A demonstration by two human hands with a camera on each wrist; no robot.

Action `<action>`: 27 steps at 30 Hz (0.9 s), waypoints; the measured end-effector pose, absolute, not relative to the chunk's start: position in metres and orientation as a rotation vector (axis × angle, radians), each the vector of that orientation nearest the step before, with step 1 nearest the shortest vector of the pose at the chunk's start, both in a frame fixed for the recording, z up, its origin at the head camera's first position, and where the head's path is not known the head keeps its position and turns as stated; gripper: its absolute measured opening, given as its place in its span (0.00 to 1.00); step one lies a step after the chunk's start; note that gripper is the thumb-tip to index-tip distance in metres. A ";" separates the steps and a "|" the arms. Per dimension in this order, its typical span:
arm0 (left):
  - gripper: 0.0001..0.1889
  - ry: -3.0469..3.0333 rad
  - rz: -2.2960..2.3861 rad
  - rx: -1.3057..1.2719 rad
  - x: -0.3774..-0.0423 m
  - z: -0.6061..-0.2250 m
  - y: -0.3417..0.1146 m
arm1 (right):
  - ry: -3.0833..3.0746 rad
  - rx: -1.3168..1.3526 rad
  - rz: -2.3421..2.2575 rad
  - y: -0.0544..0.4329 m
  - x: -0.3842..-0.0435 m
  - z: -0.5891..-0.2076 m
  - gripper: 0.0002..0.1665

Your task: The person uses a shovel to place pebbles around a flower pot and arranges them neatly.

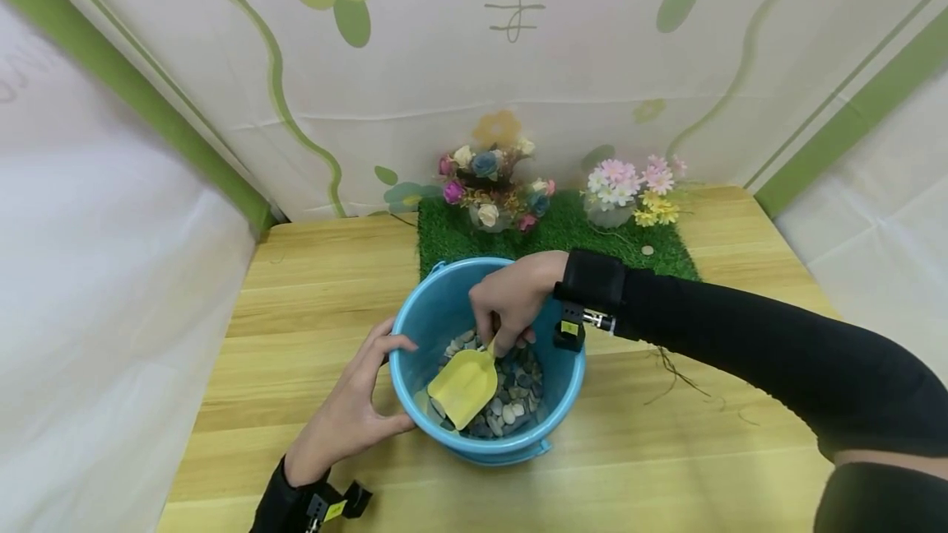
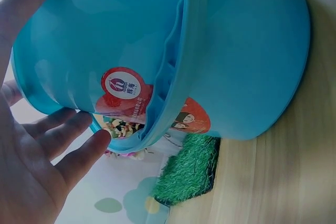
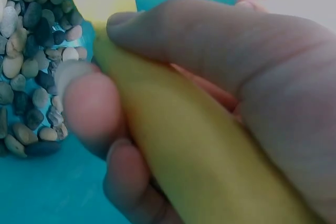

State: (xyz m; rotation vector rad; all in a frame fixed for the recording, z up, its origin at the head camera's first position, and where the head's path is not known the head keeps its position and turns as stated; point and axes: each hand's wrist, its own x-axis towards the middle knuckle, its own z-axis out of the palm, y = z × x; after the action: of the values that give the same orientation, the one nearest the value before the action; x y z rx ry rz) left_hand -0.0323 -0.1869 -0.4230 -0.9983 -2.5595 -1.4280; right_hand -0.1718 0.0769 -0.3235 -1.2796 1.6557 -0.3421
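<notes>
A light blue bucket [image 1: 573, 389] stands on the table, with grey, white and tan pebbles [image 1: 518, 385] across its bottom. My right hand [image 1: 511, 303] reaches down inside and grips a yellow toy shovel [image 1: 462, 389] by the handle, thumb along the top and fingers curled beneath. The shovel's blade lies tilted over the pebbles, toward the bucket's left wall; it looks bare of pebbles. At the bucket's left side, my left hand [image 1: 359, 401] holds the rim, one fingertip hooked over it and the thumb against the outer wall. Red stickers [image 2: 123, 90] mark the outer wall.
Behind the bucket lies a green artificial grass mat [image 1: 566, 241]. Mixed artificial flowers [image 1: 485, 167] and a pot of pink and yellow flowers [image 1: 622, 183] stand on it. Thin brown strands [image 1: 677, 373] lie on the wooden table [image 1: 311, 327] under the right arm. Printed cloth walls surround the table.
</notes>
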 end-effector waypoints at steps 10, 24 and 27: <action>0.39 -2.568 -1.437 -0.990 -0.032 -0.423 -0.187 | 1.602 -1.311 -0.422 0.088 -0.178 -0.316 0.10; 0.39 -2.572 -1.430 -0.984 -0.031 -0.422 -0.187 | 1.633 -1.354 -0.437 0.086 -0.172 -0.319 0.14; 0.39 -2.573 -1.429 -0.986 -0.031 -0.422 -0.186 | 1.636 -1.365 -0.437 0.086 -0.169 -0.321 0.16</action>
State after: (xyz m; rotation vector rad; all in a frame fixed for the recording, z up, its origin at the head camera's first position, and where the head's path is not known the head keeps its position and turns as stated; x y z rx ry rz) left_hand -0.0314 -0.1864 -0.4225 -0.9862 -2.5730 -1.4290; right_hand -0.1692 0.0860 -0.3212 -1.3645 1.6363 -0.4372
